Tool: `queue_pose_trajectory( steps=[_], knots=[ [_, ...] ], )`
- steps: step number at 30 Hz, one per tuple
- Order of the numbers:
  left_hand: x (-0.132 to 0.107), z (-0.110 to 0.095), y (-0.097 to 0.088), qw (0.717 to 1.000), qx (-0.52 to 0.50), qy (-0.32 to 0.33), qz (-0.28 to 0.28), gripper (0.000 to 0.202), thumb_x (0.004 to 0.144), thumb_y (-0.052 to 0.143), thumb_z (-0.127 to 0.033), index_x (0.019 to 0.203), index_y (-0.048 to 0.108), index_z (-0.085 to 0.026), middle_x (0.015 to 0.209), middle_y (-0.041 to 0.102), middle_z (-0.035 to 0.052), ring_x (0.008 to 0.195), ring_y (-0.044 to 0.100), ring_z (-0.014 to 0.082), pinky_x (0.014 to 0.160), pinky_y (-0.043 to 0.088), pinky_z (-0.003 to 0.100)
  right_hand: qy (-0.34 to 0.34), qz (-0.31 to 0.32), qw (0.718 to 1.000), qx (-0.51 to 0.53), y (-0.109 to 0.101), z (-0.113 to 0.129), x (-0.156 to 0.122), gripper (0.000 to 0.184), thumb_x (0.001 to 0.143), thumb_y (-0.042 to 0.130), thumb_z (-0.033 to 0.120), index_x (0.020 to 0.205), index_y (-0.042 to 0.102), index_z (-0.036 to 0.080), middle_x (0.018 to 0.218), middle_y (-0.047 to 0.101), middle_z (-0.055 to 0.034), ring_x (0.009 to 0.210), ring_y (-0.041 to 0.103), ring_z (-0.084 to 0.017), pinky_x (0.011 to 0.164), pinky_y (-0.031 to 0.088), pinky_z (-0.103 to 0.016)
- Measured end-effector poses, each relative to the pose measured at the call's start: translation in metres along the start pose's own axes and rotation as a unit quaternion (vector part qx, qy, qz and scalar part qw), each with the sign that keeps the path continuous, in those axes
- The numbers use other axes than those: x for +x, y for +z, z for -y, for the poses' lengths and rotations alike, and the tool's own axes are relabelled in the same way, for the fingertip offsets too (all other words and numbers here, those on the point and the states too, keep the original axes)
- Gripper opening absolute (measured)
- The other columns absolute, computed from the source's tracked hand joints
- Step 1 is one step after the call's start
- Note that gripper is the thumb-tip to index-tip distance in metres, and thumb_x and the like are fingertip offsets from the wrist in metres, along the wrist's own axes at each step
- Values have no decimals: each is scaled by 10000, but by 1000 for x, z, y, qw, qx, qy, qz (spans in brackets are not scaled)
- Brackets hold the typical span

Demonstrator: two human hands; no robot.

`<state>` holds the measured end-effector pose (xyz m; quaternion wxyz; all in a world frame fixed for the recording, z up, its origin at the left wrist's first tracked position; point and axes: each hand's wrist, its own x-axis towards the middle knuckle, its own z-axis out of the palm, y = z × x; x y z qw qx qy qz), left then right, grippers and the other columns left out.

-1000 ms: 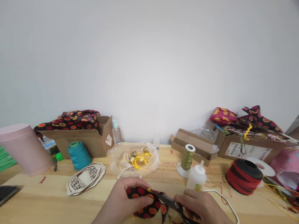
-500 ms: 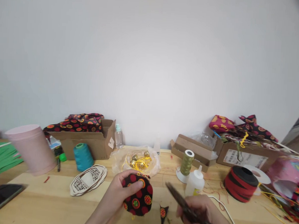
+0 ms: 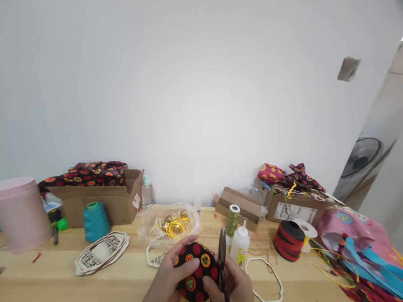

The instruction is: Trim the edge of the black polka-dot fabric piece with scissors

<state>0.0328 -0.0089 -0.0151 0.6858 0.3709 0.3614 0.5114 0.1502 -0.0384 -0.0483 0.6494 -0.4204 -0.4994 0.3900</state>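
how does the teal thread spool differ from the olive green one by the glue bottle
The teal thread spool is fat and cone-like, left near the cardboard box; the olive green spool is slim and tall, right of centre beside the glue bottle. Both stand upright on the wooden table.

The table [image 3: 46, 282] is of light wood. On it, at the left, stands a pink container [image 3: 17, 213], and near it a teal thread cone [image 3: 95, 221] in front of an open cardboard box [image 3: 97, 204]. A stack of wooden cut-outs [image 3: 101, 257] lies just beside the cone. In the middle lies a clear bag with gold bells [image 3: 172, 224]. To the right stand an olive thread spool [image 3: 232, 220], a glue bottle [image 3: 239, 249] and a red-black ribbon roll [image 3: 288, 240]. A white frame outline [image 3: 265, 285] lies flat nearby.
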Motion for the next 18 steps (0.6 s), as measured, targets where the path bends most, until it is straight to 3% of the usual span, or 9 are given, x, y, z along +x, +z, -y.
queue_pose_trajectory(
  steps=[4,7,11,15,18],
  knots=[
    [-4,14,12,980,-168,-100,22,284,563,736,-179,839,678,-144,760,721,87,818,660,262,750,500,341,16,12,998,51,-2,3,7,372,595,745,377,875,597,181,744,657,-29,721,622,-194,668,492,-284],
    [-4,13,12,975,-190,-116,-3,234,587,719,-116,816,679,-141,770,728,86,804,670,256,717,522,325,4,20,997,70,-6,9,12,342,599,753,359,847,593,186,644,601,18,609,587,-140,606,470,-244],
    [-4,-1,4,983,-143,-99,-54,443,526,761,-73,941,641,-171,768,740,52,745,685,239,619,545,277,28,29,995,87,-16,18,13,397,669,673,477,895,569,168,555,542,36,428,485,-85,433,381,-199],
    [-7,-8,0,986,-124,-93,-69,686,454,801,-86,1090,565,-184,723,743,41,778,680,272,610,555,283,87,74,976,183,-30,25,-9,516,755,460,629,1048,553,215,651,635,-24,600,610,-165,588,465,-300],
    [-9,-8,0,982,-125,-127,-65,784,466,807,-145,1181,490,-191,763,742,62,821,665,316,657,564,359,95,102,987,81,-39,35,-34,730,673,237,794,994,600,248,689,654,-38,713,642,-234,636,491,-367]
  ],
)
